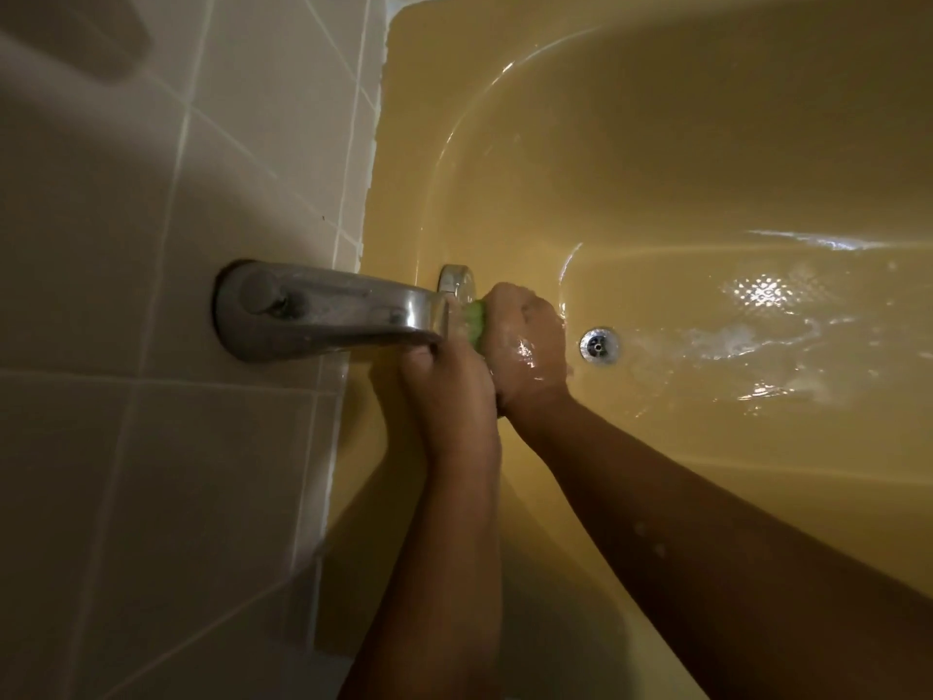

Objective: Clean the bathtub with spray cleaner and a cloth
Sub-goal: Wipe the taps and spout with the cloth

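The cloth (474, 320) is a green wad bunched between my two hands, just under the mouth of the spout (328, 310). Only a small green patch shows at the 12 o'clock edge of my grip. So little of it is visible that I can't tell which way its long axis runs. My right hand (527, 341), wet and shiny, has its fingers curled tight round the wad from the 3 o'clock side. My left hand (447, 386) closes on it from 7 o'clock, knuckles touching the spout's underside. The hands press against each other, the right slightly nearer the drain (599, 345), which lies at 3 o'clock from them. I judge this to be a rinse or wring. To wipe next, the cloth must travel toward 3 o'clock, over the tub (656, 144) floor, where water and suds lie. The overflow plate (457, 281) sits at 12 o'clock, just above the cloth.
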The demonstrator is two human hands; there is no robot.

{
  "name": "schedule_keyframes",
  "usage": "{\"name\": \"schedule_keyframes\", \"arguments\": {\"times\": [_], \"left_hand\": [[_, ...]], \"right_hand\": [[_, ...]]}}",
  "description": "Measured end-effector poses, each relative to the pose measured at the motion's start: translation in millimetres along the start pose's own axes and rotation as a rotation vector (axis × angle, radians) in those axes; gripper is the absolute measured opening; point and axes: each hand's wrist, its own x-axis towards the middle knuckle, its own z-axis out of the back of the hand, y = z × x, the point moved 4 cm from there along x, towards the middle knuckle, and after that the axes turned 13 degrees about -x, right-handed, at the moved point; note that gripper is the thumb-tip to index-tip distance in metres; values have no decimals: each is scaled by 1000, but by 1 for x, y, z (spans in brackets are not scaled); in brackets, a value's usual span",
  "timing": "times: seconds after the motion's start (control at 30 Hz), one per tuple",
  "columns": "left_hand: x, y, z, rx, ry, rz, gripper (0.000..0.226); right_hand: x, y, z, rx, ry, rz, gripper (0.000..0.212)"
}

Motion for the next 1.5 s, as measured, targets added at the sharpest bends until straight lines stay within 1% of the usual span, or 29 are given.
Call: {"name": "schedule_keyframes", "arguments": {"times": [0.1,0.13,0.17,0.2,0.27,0.3,0.33,0.37,0.43,0.47,0.53,0.63,0.7,0.77,0.8,0.83,0.9,0.97,1.0,1.03,1.1,1.13,1.17,1.23,1.3,1.33,1.4,1.43,1.5], "left_hand": [[-13,-1,-5,22,39,49,33],[-14,-3,-7,38,54,38,31],[-16,-6,-8,39,67,23,30],[-19,-10,-9,46,90,24,31],[-23,-12,-12,50,121,47,34],[-25,-14,-13,60,132,30,33],[-26,-14,-13,80,160,-13,34],[-28,-14,-13,113,189,-66,36],[-32,-14,-11,182,217,-138,40],[-35,-14,-9,214,216,-157,41],[-38,-11,-4,245,202,-176,41],[-46,-3,4,215,178,-176,38],[-50,-4,8,282,114,-224,33],[-54,-8,11,381,15,-290,33],[-55,-6,14,340,-23,-282,38],[-54,-3,15,229,-50,-205,45],[-54,11,13,-41,-89,88,61],[-63,25,3,-271,-61,345,78],[-66,27,-3,-362,-43,395,82],[-64,25,-8,-440,-38,400,83],[-53,19,-12,-571,-56,357,79],[-45,17,-13,-616,-67,342,73],[-38,15,-15,-640,-74,344,67],[-26,15,-18,-629,-85,368,58],[-20,14,-21,-622,-78,387,54],[-16,13,-22,-625,-71,377,52],[-6,10,-21,-603,-50,322,45],[-4,8,-21,-568,-36,294,42],[-5,6,-21,-461,-23,265,37]], "right_hand": [[-2,11,7,162,93,43,37],[-1,13,9,200,125,38,30],[-2,15,11,282,154,17,18],[-3,13,13,345,187,-43,10],[-3,8,17,407,235,-115,17],[-2,6,19,410,241,-120,18],[0,6,23,394,246,-112,18],[1,6,25,362,270,-100,23],[-1,9,31,289,393,-87,38],[-2,8,30,273,468,-84,41],[-4,8,28,340,563,-78,32],[-4,7,25,492,557,-152,32],[-4,7,22,439,505,-168,23],[-3,9,22,353,419,-182,25],[-1,11,21,353,376,-199,28],[0,12,20,374,348,-223,29],[2,16,14,427,346,-266,25],[3,17,5,535,393,-320,27],[1,17,1,606,428,-353,31],[0,18,-2,670,482,-373,35],[-1,19,-2,762,607,-354,42],[1,18,0,763,665,-318,45],[1,20,5,728,710,-270,46],[6,19,18,509,669,-143,41],[10,23,30,208,504,48,23],[12,25,34,93,429,127,20],[14,28,39,-43,333,250,13],[12,29,40,-84,313,305,15],[7,30,41,-130,339,359,28]]}}
